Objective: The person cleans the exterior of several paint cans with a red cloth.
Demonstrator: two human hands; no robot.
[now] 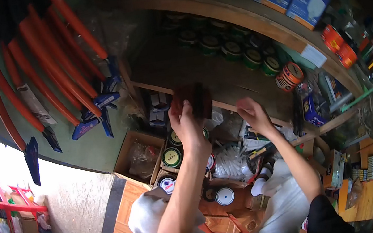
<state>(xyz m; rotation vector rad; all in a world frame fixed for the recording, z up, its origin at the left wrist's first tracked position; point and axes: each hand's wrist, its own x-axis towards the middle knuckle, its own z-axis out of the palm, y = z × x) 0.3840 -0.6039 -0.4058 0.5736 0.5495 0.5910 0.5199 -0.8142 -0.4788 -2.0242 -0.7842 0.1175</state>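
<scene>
**Left hand** (187,125): raised at the front edge of the wooden shelf (175,68), fingers clasped round a dark brown object (194,100). The object is blurred and its kind is not legible. It sits at the shelf's front edge, towards the left end.

**Right hand** (254,114): just beside the left, at the same front edge. Fingers are loose and hold nothing. Whether it touches the wood cannot be told.

**Shelf, back edge:** a row of green-lidded tins (231,49). The board in front of them is bare from the left end to about the middle.

**Shelf, right end:** an orange tin (289,76) lying on its side, well apart from both hands.

**Below the front edge:** a cardboard box (126,148) of plastic bags, with round tins (171,157) packed just beside it under the left forearm.

**Left wall:** orange tubes (45,64), hanging clear of the shelf's left end.
</scene>
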